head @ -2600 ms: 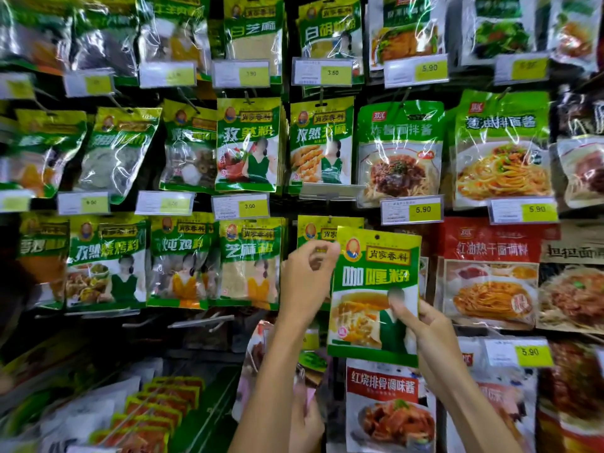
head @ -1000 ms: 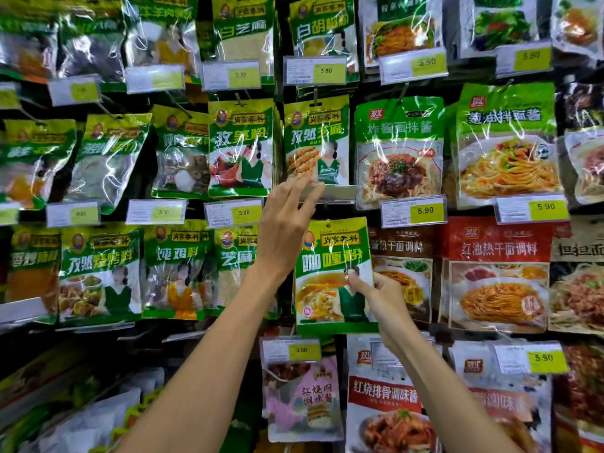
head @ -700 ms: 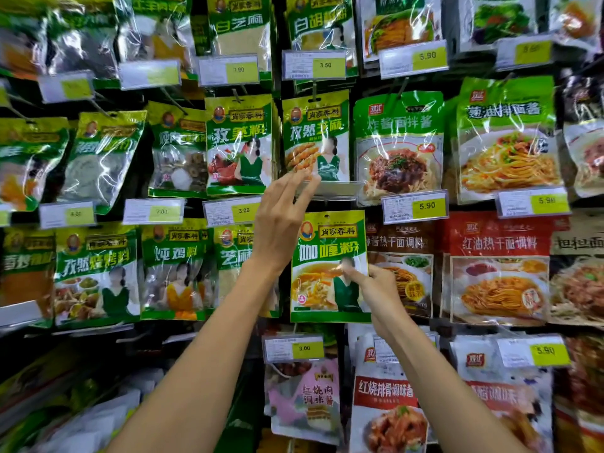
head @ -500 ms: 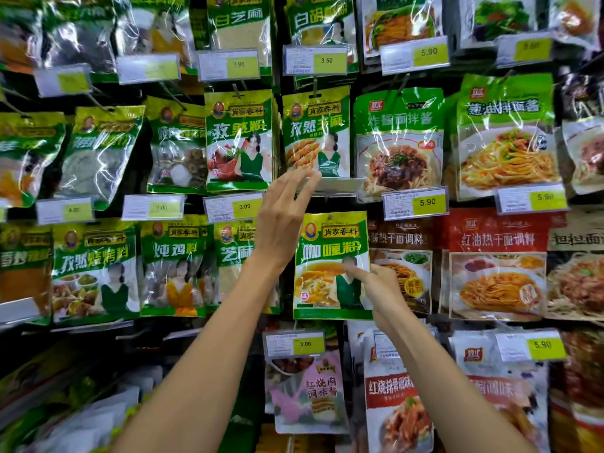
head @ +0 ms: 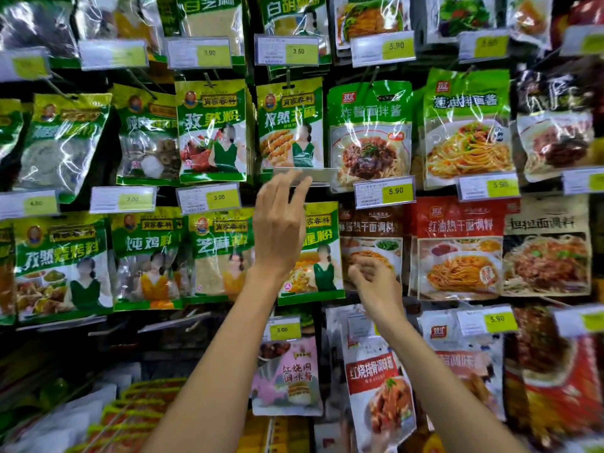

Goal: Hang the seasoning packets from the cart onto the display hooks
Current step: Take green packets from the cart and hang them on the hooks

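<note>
Seasoning packets hang edge to edge on a display wall, with yellow price tags between rows. A green sesame packet hangs just left of the left hand. A brown noodle-sauce packet hangs behind the right hand. A clear tag holder is tipped up at the left fingertips, which seem to touch it.

The green curry powder packet hangs between the 2 hands, its left part hidden by the left hand. The left hand's fingers are straight. The right hand is loosely curled and empty, just beside the packet's lower right edge. Below the packet are a 3.00 price tag and a dark gap.
</note>
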Tool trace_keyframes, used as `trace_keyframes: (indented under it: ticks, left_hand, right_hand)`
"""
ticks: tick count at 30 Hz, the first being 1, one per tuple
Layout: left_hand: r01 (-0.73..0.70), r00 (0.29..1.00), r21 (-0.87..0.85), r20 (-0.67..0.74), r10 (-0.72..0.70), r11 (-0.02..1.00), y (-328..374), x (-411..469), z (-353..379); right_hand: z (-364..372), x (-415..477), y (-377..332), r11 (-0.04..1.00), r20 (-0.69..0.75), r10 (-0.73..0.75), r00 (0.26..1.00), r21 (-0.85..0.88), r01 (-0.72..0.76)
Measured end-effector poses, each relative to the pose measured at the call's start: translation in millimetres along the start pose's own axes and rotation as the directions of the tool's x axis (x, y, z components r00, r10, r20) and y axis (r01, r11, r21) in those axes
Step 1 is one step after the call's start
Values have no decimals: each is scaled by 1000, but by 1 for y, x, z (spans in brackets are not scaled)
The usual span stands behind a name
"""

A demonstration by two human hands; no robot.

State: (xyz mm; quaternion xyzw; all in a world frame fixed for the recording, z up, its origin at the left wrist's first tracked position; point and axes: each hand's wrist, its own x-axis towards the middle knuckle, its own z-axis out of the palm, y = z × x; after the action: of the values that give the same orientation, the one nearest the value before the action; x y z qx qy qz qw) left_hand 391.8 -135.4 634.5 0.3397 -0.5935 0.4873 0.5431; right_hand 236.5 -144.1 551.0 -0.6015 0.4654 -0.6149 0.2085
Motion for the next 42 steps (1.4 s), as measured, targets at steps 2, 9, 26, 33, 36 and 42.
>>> trace_keyframes:
  ticks: [2,9,26,33,36,42]
  left_hand:
    - [4,999,-87,37,-1,996,31,-17,2]
    - [280,940,-547,324,-109,789,208,-93,9]
    - [791,21,-308,877,479,529,542,-418,-61]
    - [775,-199,-285,736,647,564,591,-522,-55]
    - [798,-265,-228,698,666,557,612,-559,-52]
    - [778,-349,-202,648,676,595,658,-614,-42]
  right_hand:
    - [-29,-18,13,999,-41,-43,998,17,43]
    - [-177,-125,98,993,-265,115,957,64,-101]
    - [-371,-481,333,489,-713,678,180,255,-834]
    - [-363,-553,398,285,-742,670,-18,279,-917]
    - [-355,-578,426,211,-732,673,-103,323,-923]
    - [-340,-600,477,95,-713,687,-137,276,-957]
